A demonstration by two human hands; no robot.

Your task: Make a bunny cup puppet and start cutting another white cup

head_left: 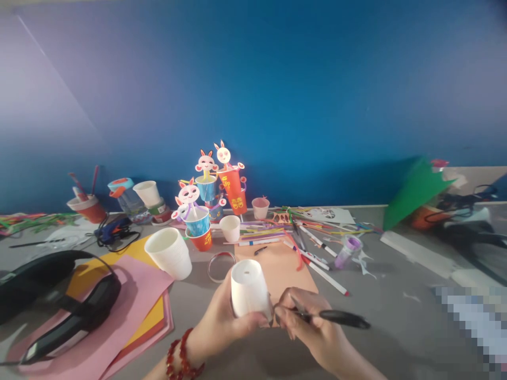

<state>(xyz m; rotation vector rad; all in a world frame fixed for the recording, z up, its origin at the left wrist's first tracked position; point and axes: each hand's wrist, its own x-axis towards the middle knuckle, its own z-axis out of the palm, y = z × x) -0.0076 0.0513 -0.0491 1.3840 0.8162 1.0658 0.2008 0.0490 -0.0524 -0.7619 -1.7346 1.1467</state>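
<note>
My left hand (222,311) is closed around a white paper cup (249,290) turned upside down, with a small mark or hole in its upward-facing base. Pinched in my right hand (312,324) is a slim black-handled tool (344,319), its handle pointing right; its tip is hidden by my fingers, so its exact kind is unclear. The fingers of that hand are close beside the cup's lower right side. An orange paper sheet (283,269) lies on the table behind both hands.
Stacked white cups (170,253) and a tape roll (221,266) are left of centre. Rabbit-faced cup figures (198,224) stand behind. Markers (327,277) and a purple glitter jar (347,252) lie to the right. Headphones (75,316) rest on coloured paper (134,295) at left.
</note>
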